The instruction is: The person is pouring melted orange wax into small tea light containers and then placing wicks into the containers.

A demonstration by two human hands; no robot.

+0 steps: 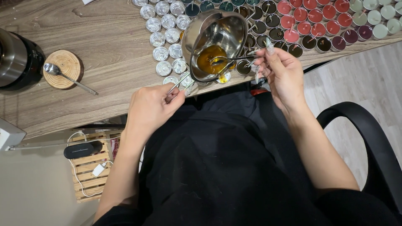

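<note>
A small steel melting pot point(215, 42) hangs tilted over the near edge of the wooden table point(104, 54), its mouth turned toward the camera so that a pool of amber liquid point(211, 58) shows gathered at its low side. Its thin wire handle point(180, 83) runs out at about 7 o'clock into the left hand point(150, 109), which is clenched around it, the fingers curled under so the grip itself is partly hidden. At 3 o'clock from the pot, the right hand point(282, 73) pinches the handle of a small spoon point(228, 60) between thumb and fingertips; the bowl of the spoon dips into the amber liquid and is hard to make out against it.

Beneath the pot's lower rim, a few small cups are mostly covered; one with yellowish contents point(224, 77) peeks out at 5 o'clock. At 9 to 11 o'clock of the pot stand empty clear cups point(163, 37) in rows. At 1 to 3 o'clock lie rows of filled cups, dark point(276, 33), red point(310, 16) and pale green point(379, 25), cut off by the top edge.

Far out at 9 o'clock, a larger spoon point(67, 75) rests on a round wooden coaster point(63, 69), beside a dark and steel vessel point(16, 58) cropped by the left edge. At 4 o'clock, a black chair arm point(360, 121) curves by the person's dark clothing.
</note>
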